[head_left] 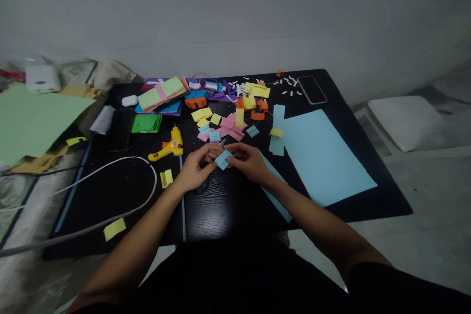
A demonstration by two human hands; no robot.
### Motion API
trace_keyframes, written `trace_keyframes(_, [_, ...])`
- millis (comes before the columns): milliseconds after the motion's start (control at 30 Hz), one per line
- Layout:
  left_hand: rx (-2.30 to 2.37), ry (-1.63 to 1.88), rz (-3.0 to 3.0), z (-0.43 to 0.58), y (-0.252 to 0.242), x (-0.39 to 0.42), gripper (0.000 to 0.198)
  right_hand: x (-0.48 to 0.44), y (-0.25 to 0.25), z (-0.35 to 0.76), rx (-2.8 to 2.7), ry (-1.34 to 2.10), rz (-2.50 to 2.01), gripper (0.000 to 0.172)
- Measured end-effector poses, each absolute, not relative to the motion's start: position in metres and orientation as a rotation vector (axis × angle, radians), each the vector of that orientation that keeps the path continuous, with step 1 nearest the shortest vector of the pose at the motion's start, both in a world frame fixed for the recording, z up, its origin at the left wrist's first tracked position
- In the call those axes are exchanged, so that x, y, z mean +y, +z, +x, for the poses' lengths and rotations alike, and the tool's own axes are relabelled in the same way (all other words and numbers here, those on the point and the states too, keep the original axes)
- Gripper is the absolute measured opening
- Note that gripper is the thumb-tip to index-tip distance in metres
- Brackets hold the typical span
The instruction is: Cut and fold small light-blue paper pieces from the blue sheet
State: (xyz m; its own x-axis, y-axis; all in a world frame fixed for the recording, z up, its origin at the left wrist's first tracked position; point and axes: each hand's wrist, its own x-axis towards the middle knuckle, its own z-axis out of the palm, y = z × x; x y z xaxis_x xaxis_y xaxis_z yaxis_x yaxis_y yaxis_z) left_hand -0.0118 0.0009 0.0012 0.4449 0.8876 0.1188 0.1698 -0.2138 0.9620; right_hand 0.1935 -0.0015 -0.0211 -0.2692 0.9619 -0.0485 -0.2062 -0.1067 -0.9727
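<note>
Blue bit of paper [223, 159] is pinched between left hand [198, 168] and right hand [250, 161], pretty much together over the black table [217, 213]. Yellow glue gun [170, 147] sits off to the left, big blue sheet [327, 157] lies over on the right side.

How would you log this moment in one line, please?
left hand: holds small light-blue paper piece; right hand: holds same piece; left of hands: yellow plastic glue gun on black wood-grain table

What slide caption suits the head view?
Left hand and right hand holding a small blue paper above a black table, yellow glue gun at left.
</note>
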Motion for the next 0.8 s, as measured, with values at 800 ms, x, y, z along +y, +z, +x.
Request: trace_keyframes(800, [1.103,1.217,2.280,-0.0052,0.0007,-0.0029,0.011,-0.0019,-0.0211,0.1928,-1.191,1.433,-1.056,0.025])
